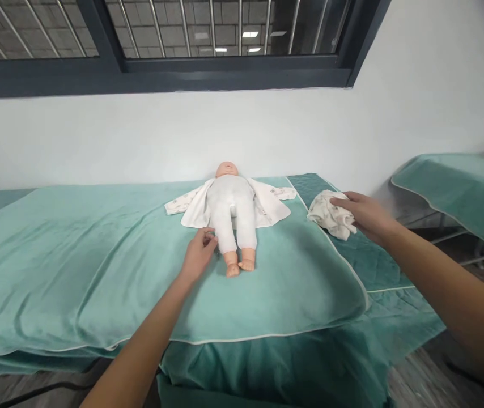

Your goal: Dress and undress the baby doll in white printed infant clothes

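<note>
A baby doll (232, 195) in a white bodysuit lies on its back, feet towards me, its bare feet side by side. Under it a white baby jacket (193, 212) is spread open, printed sleeves stretched to both sides. My left hand (199, 249) is beside the doll's leg on the left, fingers loosely curled and apart, with nothing visible in them; whether the fingertips touch the leg I cannot tell. At the right, my right hand (367, 215) grips a crumpled white printed baby garment (331, 214) over the bed's edge area.
A light green blanket (97, 272) with white piping covers the bed, over a darker quilted cover (365, 260). Behind stands a white wall (148, 136) below a dark-framed barred window (225, 73). Another green-covered bed (467, 187) is at the right. A dark cable (46, 388) lies lower left.
</note>
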The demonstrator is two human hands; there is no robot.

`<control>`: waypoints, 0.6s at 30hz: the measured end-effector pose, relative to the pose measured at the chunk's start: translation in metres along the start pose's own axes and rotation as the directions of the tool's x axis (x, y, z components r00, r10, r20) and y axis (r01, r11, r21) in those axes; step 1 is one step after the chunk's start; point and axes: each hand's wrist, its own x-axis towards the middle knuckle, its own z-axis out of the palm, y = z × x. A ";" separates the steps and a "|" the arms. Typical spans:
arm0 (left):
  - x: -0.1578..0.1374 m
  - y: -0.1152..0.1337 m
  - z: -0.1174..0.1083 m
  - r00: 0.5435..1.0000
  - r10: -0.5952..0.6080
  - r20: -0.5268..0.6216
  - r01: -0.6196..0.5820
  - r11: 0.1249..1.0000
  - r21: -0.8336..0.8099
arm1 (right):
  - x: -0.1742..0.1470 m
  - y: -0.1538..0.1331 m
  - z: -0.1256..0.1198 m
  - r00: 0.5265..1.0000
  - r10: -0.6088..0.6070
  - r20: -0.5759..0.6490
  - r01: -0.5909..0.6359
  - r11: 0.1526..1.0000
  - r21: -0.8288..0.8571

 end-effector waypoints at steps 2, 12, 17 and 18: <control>-0.005 0.025 -0.005 1.000 0.010 0.012 -0.009 0.999 -0.048 | -0.011 -0.033 0.025 0.982 0.177 0.063 -0.187 0.959 0.215; -0.022 0.162 -0.032 0.862 0.499 0.085 -0.494 0.866 -0.078 | -0.055 -0.158 0.122 0.866 -0.208 0.454 -0.106 0.812 0.574; -0.021 0.179 -0.060 0.867 0.483 -0.121 -0.495 0.865 -0.089 | -0.062 -0.190 0.115 0.889 -0.245 0.385 0.081 0.915 0.396; -0.022 0.183 -0.065 0.866 0.479 -0.141 -0.493 0.866 -0.087 | -0.061 -0.195 0.113 0.878 -0.273 0.393 0.123 0.923 0.366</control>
